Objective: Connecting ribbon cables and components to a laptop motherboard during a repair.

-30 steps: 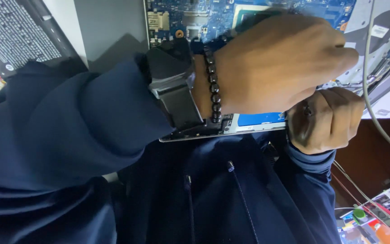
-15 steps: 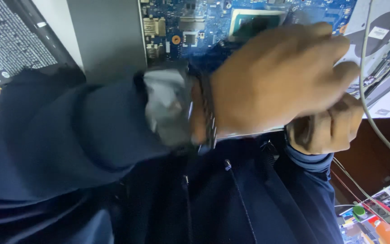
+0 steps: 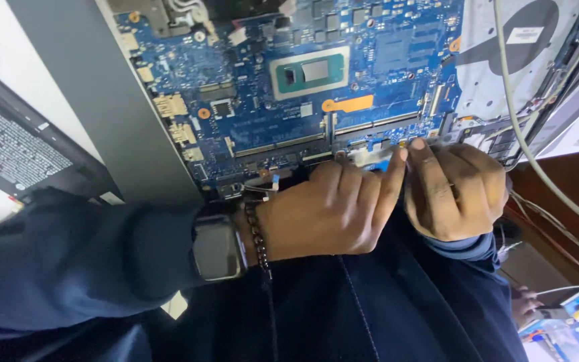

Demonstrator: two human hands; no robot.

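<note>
A small pale module (image 3: 370, 155) lies flat at the near edge of the blue board (image 3: 249, 87), just below the two long dark slots, and both hands meet on it. The left hand (image 3: 323, 211) is curled into a loose fist with its forefinger stretched out, the tip pressing on the module's right end. The right hand (image 3: 460, 191) is bunched beside it, fingers (image 3: 427, 167) drawn together and pinched on the same end of the module, knuckles touching the left forefinger.

The board is glossy and crowded with tiny parts; a square metallic chip (image 3: 311, 72) in a green frame sits near its middle, and an orange strip (image 3: 351, 104) lies just below that. To the right is a rounded grey fan housing (image 3: 504, 60), with a thin white cable (image 3: 537, 154) curving across it. A smooth grey case rim (image 3: 102, 100) borders the board on the left.

On the left wrist sit a dark square watch (image 3: 217, 245) and a string of dark beads (image 3: 257, 234), against a soft navy sleeve (image 3: 68, 261). A flat black panel (image 3: 15, 144) with fine white print lies further left.
</note>
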